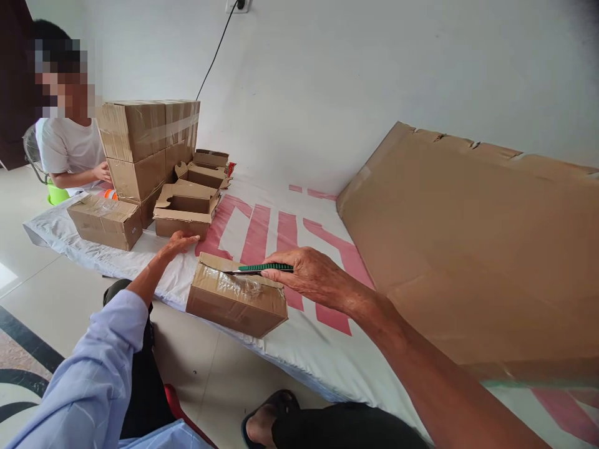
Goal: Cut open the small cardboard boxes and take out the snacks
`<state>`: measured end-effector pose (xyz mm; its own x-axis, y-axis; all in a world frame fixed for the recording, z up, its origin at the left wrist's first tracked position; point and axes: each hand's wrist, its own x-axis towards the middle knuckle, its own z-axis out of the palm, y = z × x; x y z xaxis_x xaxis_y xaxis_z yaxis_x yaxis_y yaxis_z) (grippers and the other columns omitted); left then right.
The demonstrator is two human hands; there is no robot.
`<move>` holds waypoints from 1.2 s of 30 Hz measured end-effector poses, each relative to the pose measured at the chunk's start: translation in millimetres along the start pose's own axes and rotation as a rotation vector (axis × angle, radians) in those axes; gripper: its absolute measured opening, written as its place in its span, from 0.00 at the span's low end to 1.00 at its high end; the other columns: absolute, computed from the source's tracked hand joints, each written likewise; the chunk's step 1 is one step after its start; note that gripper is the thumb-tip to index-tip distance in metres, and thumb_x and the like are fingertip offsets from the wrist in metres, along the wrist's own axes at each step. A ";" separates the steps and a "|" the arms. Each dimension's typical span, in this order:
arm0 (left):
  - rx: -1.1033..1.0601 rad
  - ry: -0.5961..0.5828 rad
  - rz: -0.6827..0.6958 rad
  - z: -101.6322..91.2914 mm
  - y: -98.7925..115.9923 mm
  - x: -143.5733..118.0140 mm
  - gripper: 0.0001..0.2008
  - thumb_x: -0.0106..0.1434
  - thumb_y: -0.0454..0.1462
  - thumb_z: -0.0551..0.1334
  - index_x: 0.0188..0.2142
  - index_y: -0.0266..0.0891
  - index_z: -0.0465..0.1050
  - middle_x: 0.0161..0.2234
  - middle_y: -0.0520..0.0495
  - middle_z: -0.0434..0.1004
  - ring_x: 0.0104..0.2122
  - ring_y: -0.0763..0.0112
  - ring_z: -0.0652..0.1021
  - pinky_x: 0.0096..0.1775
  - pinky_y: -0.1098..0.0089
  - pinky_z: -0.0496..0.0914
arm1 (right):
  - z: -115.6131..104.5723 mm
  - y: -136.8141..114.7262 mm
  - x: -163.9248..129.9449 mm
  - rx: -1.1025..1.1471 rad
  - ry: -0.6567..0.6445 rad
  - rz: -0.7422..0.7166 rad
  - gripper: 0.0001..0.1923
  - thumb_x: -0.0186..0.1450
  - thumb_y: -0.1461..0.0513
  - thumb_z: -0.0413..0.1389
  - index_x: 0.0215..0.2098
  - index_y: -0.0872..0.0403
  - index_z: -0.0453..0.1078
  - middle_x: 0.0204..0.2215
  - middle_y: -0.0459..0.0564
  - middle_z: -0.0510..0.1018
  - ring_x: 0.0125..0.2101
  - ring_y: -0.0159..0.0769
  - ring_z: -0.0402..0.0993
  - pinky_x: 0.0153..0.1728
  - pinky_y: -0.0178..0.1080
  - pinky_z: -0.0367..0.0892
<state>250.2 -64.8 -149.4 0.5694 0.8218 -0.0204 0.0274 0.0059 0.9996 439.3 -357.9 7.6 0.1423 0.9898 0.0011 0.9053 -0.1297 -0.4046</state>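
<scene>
White sheet, knife blade hidden, taped box

We reach our left arm forward in its pale blue sleeve, the left hand lying flat with palm down and fingers stretched ahead. Our right arm is bare and comes in from the lower right (the forearm runs long across the view); the right hand is curled closed, knuckles up, thumb and fingers pinched together and pointing to the left.
</scene>
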 end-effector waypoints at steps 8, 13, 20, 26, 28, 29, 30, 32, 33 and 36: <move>-0.001 -0.276 0.180 0.0 17.5 -110.8 0.17 0.58 0.47 0.75 0.41 0.40 0.80 0.59 0.42 0.80 0.57 0.55 0.79 0.58 0.59 0.71 | 7.9 11.7 -3.4 0.070 0.006 -0.002 0.19 0.70 0.50 0.54 0.38 0.49 0.84 0.29 0.48 0.83 0.29 0.38 0.74 0.30 0.39 0.62; -0.003 -0.244 0.151 5.1 25.3 -124.0 0.17 0.55 0.42 0.76 0.41 0.39 0.78 0.67 0.37 0.73 0.61 0.48 0.78 0.57 0.57 0.71 | 14.7 14.6 -7.5 0.085 0.031 -0.008 0.19 0.71 0.49 0.54 0.38 0.49 0.84 0.29 0.48 0.83 0.30 0.39 0.74 0.32 0.40 0.63; 0.054 -0.232 0.096 2.3 19.8 -118.4 0.19 0.59 0.51 0.73 0.41 0.40 0.80 0.63 0.37 0.78 0.57 0.50 0.80 0.54 0.57 0.73 | 17.6 14.5 -8.3 0.087 0.063 0.021 0.19 0.70 0.49 0.53 0.40 0.48 0.84 0.33 0.48 0.86 0.32 0.41 0.77 0.34 0.41 0.65; 0.053 -0.261 0.083 1.1 13.2 -113.8 0.24 0.59 0.53 0.73 0.49 0.42 0.81 0.57 0.41 0.83 0.53 0.53 0.82 0.50 0.61 0.73 | 20.8 14.3 -8.5 0.140 0.072 0.010 0.20 0.69 0.48 0.54 0.39 0.48 0.84 0.34 0.49 0.86 0.32 0.41 0.77 0.34 0.41 0.66; 0.049 -0.257 0.079 2.8 12.5 -111.9 0.24 0.59 0.52 0.73 0.49 0.41 0.80 0.50 0.42 0.86 0.50 0.55 0.83 0.50 0.60 0.73 | 23.8 15.7 -8.5 0.172 0.076 0.011 0.20 0.69 0.48 0.54 0.40 0.49 0.84 0.35 0.49 0.87 0.33 0.42 0.78 0.35 0.42 0.68; 0.041 -0.258 0.076 3.9 12.3 -110.9 0.24 0.59 0.51 0.73 0.49 0.41 0.80 0.46 0.43 0.87 0.49 0.56 0.83 0.50 0.61 0.73 | 25.6 16.5 -8.5 0.189 0.080 0.010 0.20 0.69 0.48 0.54 0.40 0.49 0.84 0.36 0.50 0.87 0.34 0.43 0.79 0.36 0.42 0.68; 0.026 -0.263 0.074 5.0 12.2 -109.7 0.23 0.59 0.50 0.74 0.49 0.40 0.80 0.44 0.44 0.87 0.47 0.57 0.83 0.49 0.61 0.73 | 27.6 17.4 -8.5 0.203 0.082 0.010 0.20 0.69 0.48 0.54 0.40 0.49 0.84 0.37 0.50 0.87 0.35 0.43 0.79 0.37 0.42 0.68; -0.018 -0.276 0.080 7.3 12.5 -107.5 0.21 0.58 0.48 0.75 0.46 0.39 0.79 0.45 0.43 0.87 0.46 0.58 0.84 0.48 0.62 0.73 | 31.1 18.9 -8.4 0.218 0.079 0.017 0.20 0.69 0.48 0.54 0.41 0.49 0.84 0.38 0.50 0.88 0.36 0.44 0.80 0.38 0.43 0.69; -0.040 -0.279 0.086 8.4 13.2 -106.5 0.20 0.56 0.47 0.76 0.44 0.39 0.79 0.47 0.42 0.86 0.47 0.57 0.84 0.48 0.63 0.74 | 32.4 19.3 -8.4 0.216 0.078 0.021 0.20 0.69 0.48 0.54 0.42 0.50 0.85 0.38 0.50 0.88 0.36 0.44 0.80 0.38 0.43 0.69; -0.060 -0.275 0.100 11.4 19.0 -105.3 0.17 0.53 0.42 0.77 0.40 0.38 0.81 0.53 0.41 0.85 0.52 0.53 0.83 0.51 0.61 0.74 | 32.4 18.4 -7.6 0.168 0.089 0.011 0.19 0.70 0.49 0.55 0.44 0.49 0.85 0.39 0.51 0.88 0.36 0.43 0.80 0.37 0.42 0.69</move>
<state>200.1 -157.7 -128.4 0.7681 0.6352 0.0816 -0.0837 -0.0268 0.9961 441.9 -365.9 -29.5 0.1932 0.9784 0.0733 0.8249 -0.1215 -0.5520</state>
